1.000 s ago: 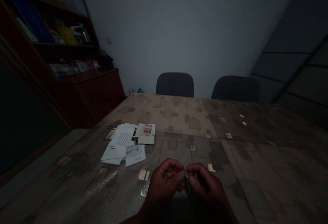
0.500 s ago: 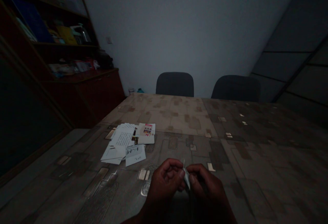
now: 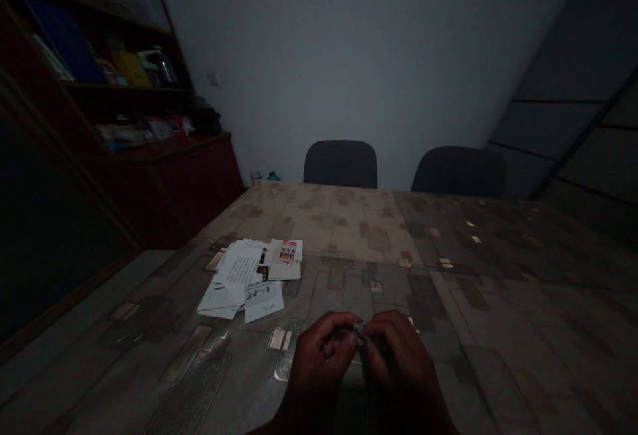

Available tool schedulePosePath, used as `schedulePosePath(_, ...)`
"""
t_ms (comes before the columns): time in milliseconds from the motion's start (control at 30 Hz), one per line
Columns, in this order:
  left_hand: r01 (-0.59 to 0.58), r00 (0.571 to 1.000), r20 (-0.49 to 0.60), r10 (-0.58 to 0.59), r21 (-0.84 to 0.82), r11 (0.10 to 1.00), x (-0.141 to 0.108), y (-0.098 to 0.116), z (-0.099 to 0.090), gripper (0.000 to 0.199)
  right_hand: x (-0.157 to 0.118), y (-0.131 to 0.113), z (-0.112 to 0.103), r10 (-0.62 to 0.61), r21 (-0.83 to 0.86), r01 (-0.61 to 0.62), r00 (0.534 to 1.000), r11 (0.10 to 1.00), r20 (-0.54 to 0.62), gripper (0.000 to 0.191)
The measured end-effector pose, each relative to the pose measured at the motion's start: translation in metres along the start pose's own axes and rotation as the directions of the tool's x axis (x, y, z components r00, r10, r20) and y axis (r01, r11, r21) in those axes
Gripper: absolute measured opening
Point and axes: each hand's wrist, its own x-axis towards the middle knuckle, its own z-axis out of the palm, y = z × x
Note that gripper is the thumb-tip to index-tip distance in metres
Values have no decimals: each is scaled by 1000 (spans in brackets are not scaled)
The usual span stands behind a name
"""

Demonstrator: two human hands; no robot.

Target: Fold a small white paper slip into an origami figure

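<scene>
Close to the table's near side, my left hand (image 3: 326, 348) and my right hand (image 3: 396, 348) are drawn together. Between their thumbs and fingertips they pinch a small folded piece of paper (image 3: 358, 330), pale grey in this dim light. Most of it is covered by the fingers, so its full shape and any print on it cannot be made out. Left of my hands lies a loose pile of white printed cards (image 3: 239, 265), some overlapping. One card (image 3: 264, 300) has dark brush-like writing, and another (image 3: 286, 254) carries a small colour picture with red.
The table (image 3: 343, 222) has a patterned brown cover. Two dark chairs (image 3: 340, 164) stand at its far side against a pale wall. A dark red cabinet (image 3: 194, 179) with filled shelves rises at the left.
The paper showed as a longer pale strip pointing down between my hands; now only a small bit shows. My right hand has moved slightly left and its fingers have come over the paper.
</scene>
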Motion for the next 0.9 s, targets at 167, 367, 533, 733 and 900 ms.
schedulePosePath(167,-21,1000,-17,21,-16,1000,1,-2,2,20,-1,-1,2,41,24,-41,999,999,-1,15)
schedulePosePath(367,35,999,-21,-38,-105,994,-1,-4,4,29,0,-1,3,-29,-55,28,999,998,-18,17)
schedulePosePath(533,48,996,-73,-57,-122,991,0,-5,6,32,1,-5,4,-14,-72,9,997,997,-71,15)
schedulePosePath(733,48,993,-101,-61,-127,991,-2,-1,9,30,0,-5,4,-5,-109,-5,996,994,-91,13)
schedulePosePath(900,16,995,-101,-21,-56,998,-3,-2,7,26,-1,-5,4,-6,-92,-1,997,996,-78,13)
